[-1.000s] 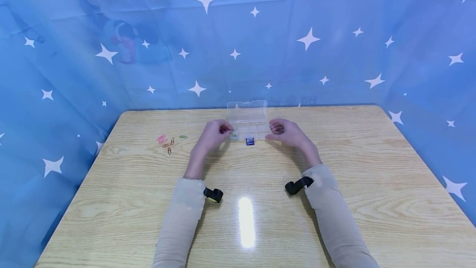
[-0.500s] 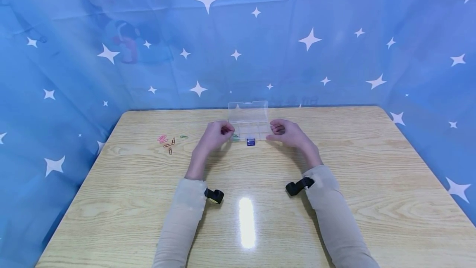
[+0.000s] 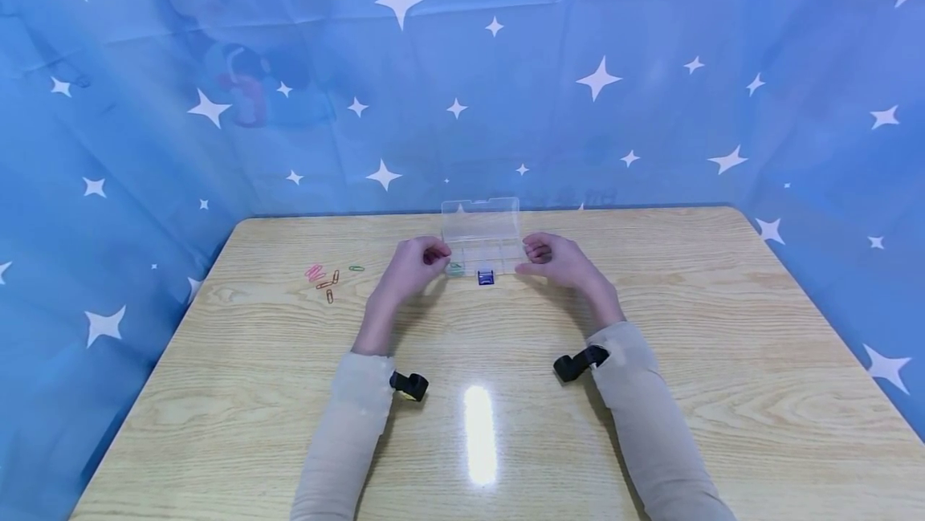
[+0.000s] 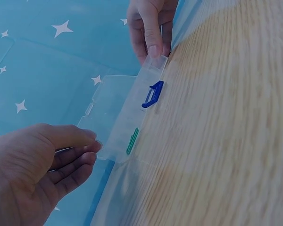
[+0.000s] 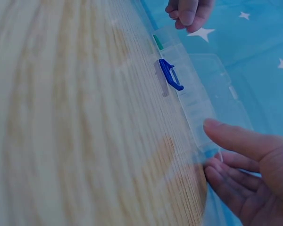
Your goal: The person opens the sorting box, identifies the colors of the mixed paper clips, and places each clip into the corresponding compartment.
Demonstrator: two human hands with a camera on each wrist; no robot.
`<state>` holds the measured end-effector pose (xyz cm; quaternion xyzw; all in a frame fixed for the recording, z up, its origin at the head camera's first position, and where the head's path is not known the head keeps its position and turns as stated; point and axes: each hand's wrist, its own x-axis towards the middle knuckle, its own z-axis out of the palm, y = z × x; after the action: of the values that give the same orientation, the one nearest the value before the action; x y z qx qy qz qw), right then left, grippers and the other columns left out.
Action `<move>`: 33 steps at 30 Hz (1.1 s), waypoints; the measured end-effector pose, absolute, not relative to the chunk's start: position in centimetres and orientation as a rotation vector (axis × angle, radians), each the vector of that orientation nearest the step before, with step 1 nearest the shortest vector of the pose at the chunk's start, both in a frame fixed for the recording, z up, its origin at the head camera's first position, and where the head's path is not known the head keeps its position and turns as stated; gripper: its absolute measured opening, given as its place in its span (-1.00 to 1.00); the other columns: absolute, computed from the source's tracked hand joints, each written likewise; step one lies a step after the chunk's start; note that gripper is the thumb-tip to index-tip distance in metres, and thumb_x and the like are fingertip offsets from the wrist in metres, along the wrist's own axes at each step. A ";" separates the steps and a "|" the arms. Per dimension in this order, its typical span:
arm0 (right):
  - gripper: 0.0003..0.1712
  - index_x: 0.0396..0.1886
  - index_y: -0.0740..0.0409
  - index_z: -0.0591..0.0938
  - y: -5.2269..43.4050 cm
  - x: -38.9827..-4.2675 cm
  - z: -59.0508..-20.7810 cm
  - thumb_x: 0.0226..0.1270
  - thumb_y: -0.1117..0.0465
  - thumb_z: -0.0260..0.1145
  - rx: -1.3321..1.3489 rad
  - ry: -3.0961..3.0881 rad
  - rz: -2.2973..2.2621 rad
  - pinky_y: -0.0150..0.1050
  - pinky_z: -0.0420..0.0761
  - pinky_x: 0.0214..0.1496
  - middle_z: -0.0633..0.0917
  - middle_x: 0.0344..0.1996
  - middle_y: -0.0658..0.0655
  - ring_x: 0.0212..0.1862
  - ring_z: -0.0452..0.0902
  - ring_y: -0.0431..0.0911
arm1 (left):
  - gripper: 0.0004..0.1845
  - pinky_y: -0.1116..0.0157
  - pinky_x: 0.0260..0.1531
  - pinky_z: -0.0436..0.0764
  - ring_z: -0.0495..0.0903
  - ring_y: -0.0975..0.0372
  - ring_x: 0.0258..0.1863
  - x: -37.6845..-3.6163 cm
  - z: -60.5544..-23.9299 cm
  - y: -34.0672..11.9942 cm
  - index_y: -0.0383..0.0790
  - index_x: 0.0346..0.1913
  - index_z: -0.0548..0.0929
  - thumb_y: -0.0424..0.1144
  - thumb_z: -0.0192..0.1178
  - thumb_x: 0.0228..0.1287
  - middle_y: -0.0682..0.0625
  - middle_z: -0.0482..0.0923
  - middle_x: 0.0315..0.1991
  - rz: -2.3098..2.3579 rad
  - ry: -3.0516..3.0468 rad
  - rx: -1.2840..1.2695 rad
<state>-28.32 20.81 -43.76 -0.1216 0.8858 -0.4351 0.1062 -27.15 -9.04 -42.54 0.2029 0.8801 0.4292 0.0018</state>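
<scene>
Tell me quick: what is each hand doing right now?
Left hand: fingers loosely curled, holding nothing, at the left end of the clear box.
Right hand: thumb and fingers on the box's right end, steadying it.

Loose paper clips (image 3: 327,278) on wooden table (image 3: 723,360); starred blue backdrop (image 3: 650,103).
</scene>
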 end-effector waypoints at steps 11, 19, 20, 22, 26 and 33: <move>-0.28 0.37 0.35 0.43 20.8 -28.3 -43.8 0.33 0.13 0.46 -0.364 2.613 -1.281 0.01 0.48 0.28 0.59 0.09 0.29 0.16 0.51 0.13 | -0.82 0.20 -0.14 0.65 0.64 0.09 -0.23 -27.1 -42.6 -10.6 -0.45 -0.04 0.69 -0.43 0.25 0.37 -0.17 0.69 -0.21 1.359 2.796 0.644; -0.29 0.35 0.33 0.44 20.6 -28.3 -43.8 0.31 0.13 0.48 -0.351 2.618 -1.284 -0.01 0.50 0.26 0.60 0.08 0.27 0.15 0.52 0.11 | -0.81 0.17 -0.14 0.65 0.64 0.07 -0.23 -27.0 -42.7 -12.3 -0.45 -0.03 0.69 -0.42 0.25 0.37 -0.18 0.68 -0.22 1.322 2.836 0.620; -0.29 0.36 0.33 0.44 20.6 -28.3 -43.8 0.32 0.13 0.47 -0.356 2.617 -1.281 -0.01 0.50 0.26 0.60 0.08 0.27 0.15 0.52 0.11 | -0.81 0.16 -0.14 0.65 0.64 0.07 -0.23 -27.0 -42.7 -12.5 -0.45 -0.03 0.69 -0.42 0.25 0.37 -0.18 0.68 -0.21 1.318 2.840 0.614; -0.29 0.35 0.32 0.44 20.7 -28.3 -43.7 0.32 0.12 0.47 -0.354 2.617 -1.279 -0.01 0.50 0.26 0.60 0.08 0.26 0.15 0.52 0.11 | -0.81 0.14 -0.13 0.64 0.64 0.06 -0.22 -26.9 -42.6 -13.0 -0.45 -0.03 0.69 -0.42 0.25 0.38 -0.18 0.68 -0.21 1.310 2.851 0.601; -0.29 0.36 0.32 0.44 20.7 -28.3 -43.7 0.32 0.12 0.47 -0.356 2.616 -1.281 -0.01 0.50 0.26 0.59 0.09 0.27 0.15 0.51 0.12 | -0.81 0.12 -0.12 0.63 0.64 0.04 -0.21 -26.8 -42.5 -13.9 -0.45 -0.03 0.69 -0.41 0.25 0.39 -0.19 0.68 -0.20 1.288 2.875 0.564; -0.27 0.37 0.34 0.43 20.8 -28.2 -43.7 0.32 0.11 0.47 -0.363 2.597 -1.298 0.01 0.49 0.27 0.58 0.11 0.30 0.17 0.51 0.13 | -0.81 0.12 -0.13 0.63 0.64 0.03 -0.21 -26.7 -42.7 -15.5 -0.46 -0.03 0.69 -0.42 0.25 0.37 -0.20 0.68 -0.21 1.281 2.915 0.516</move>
<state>-28.24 20.85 -43.67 -0.1233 0.8824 -0.4411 0.1076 -26.67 -15.53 -42.75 0.1598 0.9029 0.3967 -0.0421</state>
